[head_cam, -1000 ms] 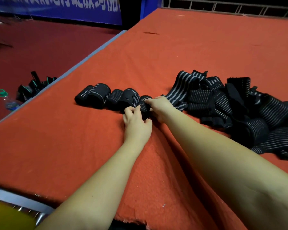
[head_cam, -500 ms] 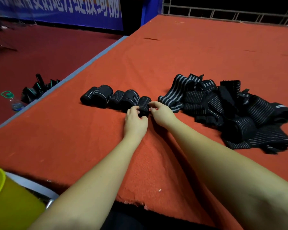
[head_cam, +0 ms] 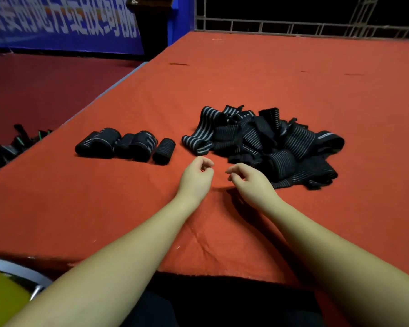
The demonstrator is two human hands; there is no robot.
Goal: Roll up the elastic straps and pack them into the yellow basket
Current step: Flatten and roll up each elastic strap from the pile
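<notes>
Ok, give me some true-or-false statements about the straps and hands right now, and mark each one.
1. Both the left hand and the right hand hold nothing. True.
2. The rolled straps sit in a row left of the loose pile. True.
3. The rolled straps are inside the yellow basket. False: they lie on the red table.
4. The right hand grips a strap from the pile. False: its fingers hang loosely curled, apart from it.

The rolled straps (head_cam: pixel 125 144) lay in a row on the table (head_cam: pixel 269 74), left of the loose pile (head_cam: pixel 265 142); my hands hovered before both.
</notes>
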